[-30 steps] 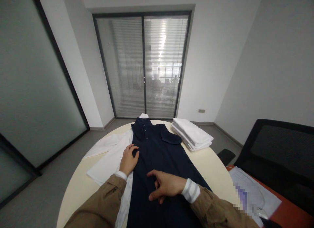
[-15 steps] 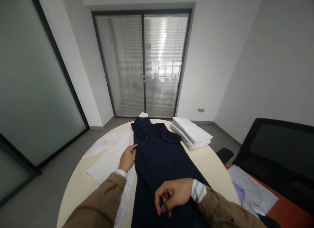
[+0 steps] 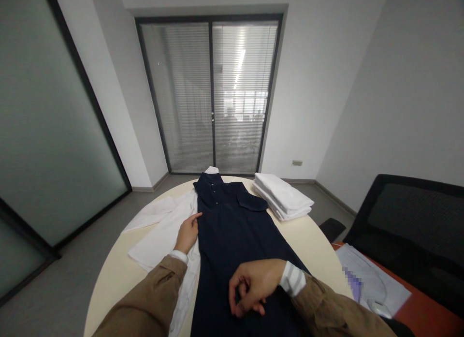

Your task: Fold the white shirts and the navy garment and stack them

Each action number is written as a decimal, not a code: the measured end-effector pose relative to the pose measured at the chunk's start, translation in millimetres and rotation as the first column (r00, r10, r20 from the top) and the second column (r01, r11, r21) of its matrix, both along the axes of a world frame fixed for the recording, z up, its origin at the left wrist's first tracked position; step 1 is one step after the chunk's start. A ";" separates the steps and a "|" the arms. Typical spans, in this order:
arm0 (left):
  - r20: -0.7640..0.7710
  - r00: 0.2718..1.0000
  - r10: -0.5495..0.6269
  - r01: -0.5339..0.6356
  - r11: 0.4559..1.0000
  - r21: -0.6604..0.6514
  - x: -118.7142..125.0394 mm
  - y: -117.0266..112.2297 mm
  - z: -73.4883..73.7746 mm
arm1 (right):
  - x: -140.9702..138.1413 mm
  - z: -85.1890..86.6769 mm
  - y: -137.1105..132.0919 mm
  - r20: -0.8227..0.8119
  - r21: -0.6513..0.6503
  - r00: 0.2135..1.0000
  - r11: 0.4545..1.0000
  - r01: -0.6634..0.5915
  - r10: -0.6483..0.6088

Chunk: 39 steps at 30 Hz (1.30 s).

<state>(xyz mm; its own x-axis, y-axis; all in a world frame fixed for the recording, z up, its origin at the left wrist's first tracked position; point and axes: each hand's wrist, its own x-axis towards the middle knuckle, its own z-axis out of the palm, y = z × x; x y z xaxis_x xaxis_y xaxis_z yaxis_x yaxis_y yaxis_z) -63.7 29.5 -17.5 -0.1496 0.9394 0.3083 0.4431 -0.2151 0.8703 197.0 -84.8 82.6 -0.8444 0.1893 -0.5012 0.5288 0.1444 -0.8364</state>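
Resting left hand [image 3: 187,234] on white garment [image 3: 159,242] just beside navy button-front garment [image 3: 232,230], index finger stretched out, other fingers loosely curled, nothing clamped. Right hand [image 3: 252,286] lies over navy garment, fingers curled together, no cloth pinched. Both garments spread on round cream table [image 3: 311,245]. Counted: two hands, two garments, one folded white stack [image 3: 282,196] near far table edge. Risk: hand dragging could wrinkle navy garment; bump could slide stack off edge.
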 end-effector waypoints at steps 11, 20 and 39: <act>0.155 0.984 0.088 -0.056 0.979 -0.197 1.2 -0.2 5.5 | -81.9 -5.5 -18.9 0.095 0.950 0.954 0.261 -0.172 0.283; 0.127 0.985 0.120 -0.093 0.975 -0.199 1.3 1.6 5.3 | -76.4 -4.8 -18.0 0.044 0.911 0.920 0.361 -0.197 0.390; 0.053 0.987 0.154 -0.149 0.986 -0.076 0.1 7.2 -1.2 | -66.1 21.2 55.6 -0.206 0.706 0.979 0.693 0.145 0.005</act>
<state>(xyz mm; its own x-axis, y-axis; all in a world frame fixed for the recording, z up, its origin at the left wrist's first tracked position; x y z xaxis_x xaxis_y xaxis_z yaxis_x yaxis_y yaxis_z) -63.5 36.7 -18.8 -0.3076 0.9239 0.2276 0.4137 -0.0855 0.9064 130.9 -29.3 103.7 -0.8719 0.4886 -0.0321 0.4163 0.7053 -0.5738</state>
